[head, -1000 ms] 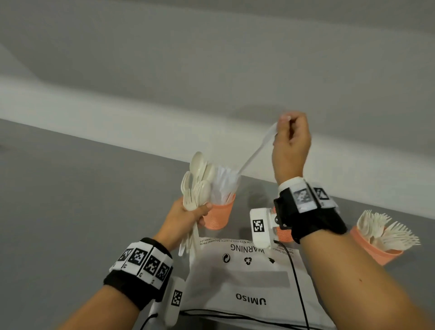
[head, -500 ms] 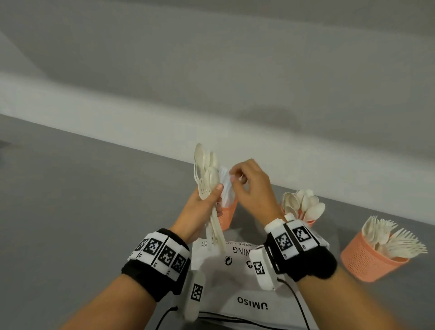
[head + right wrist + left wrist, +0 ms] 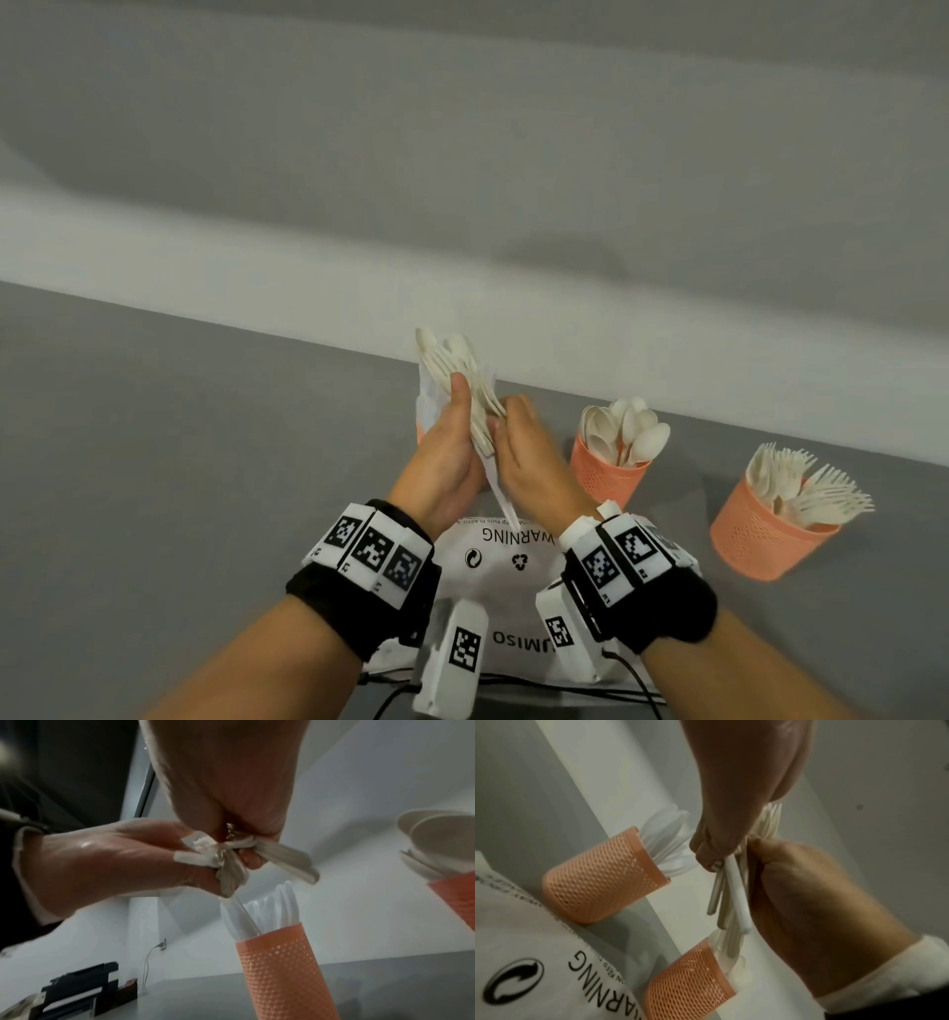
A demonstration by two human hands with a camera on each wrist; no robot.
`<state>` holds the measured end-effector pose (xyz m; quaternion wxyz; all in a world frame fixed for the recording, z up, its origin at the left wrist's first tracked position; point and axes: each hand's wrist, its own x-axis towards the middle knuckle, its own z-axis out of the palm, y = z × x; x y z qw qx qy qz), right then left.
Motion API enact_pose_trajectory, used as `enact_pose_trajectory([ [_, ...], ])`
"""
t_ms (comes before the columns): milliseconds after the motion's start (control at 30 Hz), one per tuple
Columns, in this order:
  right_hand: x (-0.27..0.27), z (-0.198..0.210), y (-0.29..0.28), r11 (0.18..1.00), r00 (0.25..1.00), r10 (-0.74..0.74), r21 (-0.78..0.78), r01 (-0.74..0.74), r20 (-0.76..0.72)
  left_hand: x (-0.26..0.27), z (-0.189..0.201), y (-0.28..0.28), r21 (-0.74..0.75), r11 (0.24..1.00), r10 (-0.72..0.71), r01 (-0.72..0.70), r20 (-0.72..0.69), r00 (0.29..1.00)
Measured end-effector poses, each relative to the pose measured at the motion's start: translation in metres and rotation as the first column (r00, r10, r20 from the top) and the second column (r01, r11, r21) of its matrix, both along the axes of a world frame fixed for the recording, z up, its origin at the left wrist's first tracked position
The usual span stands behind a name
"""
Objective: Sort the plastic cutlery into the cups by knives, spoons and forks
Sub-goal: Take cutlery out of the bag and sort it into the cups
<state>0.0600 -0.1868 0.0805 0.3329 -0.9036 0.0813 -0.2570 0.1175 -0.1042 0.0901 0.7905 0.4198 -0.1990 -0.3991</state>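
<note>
My left hand grips a bundle of cream plastic cutlery, spoon bowls up, above the table. My right hand pinches into the bundle from the right, at a white knife whose handle sticks out below the others; the white knife also shows in the left wrist view. Behind my hands stands the orange mesh knife cup with white knives, mostly hidden in the head view. The spoon cup and the fork cup stand to the right.
A white plastic bag printed WARNING lies flat under my wrists. The grey table runs to a pale wall close behind the cups. Black cables cross the table's near edge.
My right hand came down from above the knife cup, where it held a knife, and now pinches into the bundle. Both hands have sunk lower and nearer to me.
</note>
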Motion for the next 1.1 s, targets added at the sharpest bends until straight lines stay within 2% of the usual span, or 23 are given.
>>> enact_pose_trajectory([
  [200,-0.014,0.004,-0.010,0.990,1.000,-0.011,0.139,0.007,0.024,-0.004,-0.004,-0.010,0.046,0.996,0.068,-0.071,0.070,0.995],
  [333,-0.027,0.005,-0.014,0.971,0.999,0.010,0.240,-0.021,0.046,-0.009,0.002,-0.014,0.016,0.998,0.066,-0.068,0.083,0.994],
  [533,-0.047,0.011,-0.025,0.936,0.996,0.087,0.341,-0.086,0.015,-0.022,-0.001,-0.021,0.047,0.996,0.065,-0.076,0.207,0.976],
  [800,-0.061,0.009,-0.033,0.813,0.998,0.060,0.579,-0.059,0.017,-0.033,-0.004,-0.025,0.074,0.996,0.027,-0.044,0.219,0.975],
  [900,-0.059,0.008,-0.034,0.789,0.999,0.018,0.613,-0.037,0.038,-0.034,-0.002,-0.025,0.090,0.995,0.024,-0.046,0.232,0.973],
  [1100,-0.058,0.010,-0.030,0.764,0.992,0.009,0.640,-0.086,0.124,-0.033,0.001,-0.021,0.096,0.995,0.007,-0.027,0.206,0.978],
])
